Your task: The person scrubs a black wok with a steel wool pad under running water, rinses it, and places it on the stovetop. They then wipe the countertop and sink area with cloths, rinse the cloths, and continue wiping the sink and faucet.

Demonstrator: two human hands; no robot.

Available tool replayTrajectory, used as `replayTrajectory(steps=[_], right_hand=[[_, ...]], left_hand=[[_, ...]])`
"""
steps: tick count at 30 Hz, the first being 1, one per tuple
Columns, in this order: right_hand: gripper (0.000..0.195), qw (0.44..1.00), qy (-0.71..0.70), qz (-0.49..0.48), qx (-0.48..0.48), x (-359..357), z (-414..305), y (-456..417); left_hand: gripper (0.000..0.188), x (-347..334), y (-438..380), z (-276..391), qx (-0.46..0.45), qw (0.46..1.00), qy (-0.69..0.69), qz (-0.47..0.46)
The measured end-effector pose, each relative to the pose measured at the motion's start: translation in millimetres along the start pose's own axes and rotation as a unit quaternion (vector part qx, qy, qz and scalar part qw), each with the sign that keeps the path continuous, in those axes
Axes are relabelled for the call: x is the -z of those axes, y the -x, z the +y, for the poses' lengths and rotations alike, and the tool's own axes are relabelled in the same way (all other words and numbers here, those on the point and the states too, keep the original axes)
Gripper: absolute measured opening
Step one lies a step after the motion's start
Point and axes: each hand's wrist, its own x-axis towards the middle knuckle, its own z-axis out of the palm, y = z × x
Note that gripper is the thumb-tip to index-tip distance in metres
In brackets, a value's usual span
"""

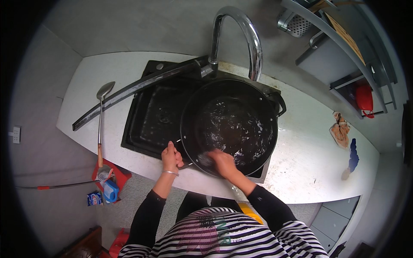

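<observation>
A large black wok [235, 109] with water in it rests over the right part of a black sink [142, 122]. My left hand [172, 158] is closed around the wok's near left handle. My right hand [223, 162] is inside the wok by its near wall, its fingers curled on a blurred, greyish scrubber [205, 158]. The wok's other handle [279, 104] points to the back right. Above the wok's far rim arches a chrome faucet [255, 48]; whether water runs from it cannot be told.
A long dark strip [129, 88] slants across the sink's back left onto the white countertop [300, 154]. Across it lies a wooden-handled metal ladle [101, 119]. A crumpled cloth [340, 132] and a blue item [354, 156] lie at the right. A wall rack [342, 42] hangs at upper right.
</observation>
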Motion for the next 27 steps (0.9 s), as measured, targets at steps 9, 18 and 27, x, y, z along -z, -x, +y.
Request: replayTrajectory(steps=[9,18,27], right_hand=[[0.014,0.883,0.451,0.119,-0.058,121.6,127.8,-7.8],[0.022,0.926,0.209,0.314,0.006,65.3,70.2,-204.3],[0.031,0.993,-0.020,0.095,0.069,-31.8,-23.4,-65.5]], left_hand=[[0.041,4.6,-3.9,-4.5,0.004,1.000,0.005,-0.012],[0.040,6.9,-8.9,-4.8,0.016,1.000,-0.010,-0.006],[0.039,8.4,-7.3,-5.5,-0.002,1.000,0.000,0.011]])
